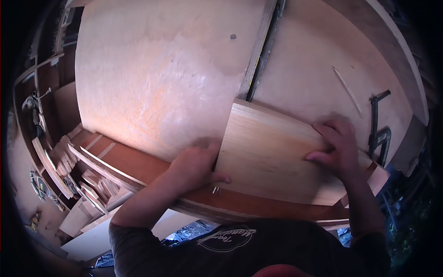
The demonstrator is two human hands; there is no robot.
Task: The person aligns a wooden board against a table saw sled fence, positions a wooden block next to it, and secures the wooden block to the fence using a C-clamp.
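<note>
A pale rectangular wooden board (267, 152) lies at a slant on the near right part of the workbench. At its left edge is my left hand (196, 164), fingers curled by the side and thumb laid along the near corner. My right hand (337, 147) grips the board towards its right end, with fingers over the far edge and thumb on the face. The fingertips of both hands are partly hidden. Under the board's near edge runs a reddish-brown wooden strip (221, 201).
A large plywood sheet (152, 60) covers the left side. A long straight strip (261, 51) runs away from the board's far corner. On the right are a thin wooden stick (347, 90) and a dark metal clamp (374, 120). Wood offcuts (94, 187) are piled at lower left.
</note>
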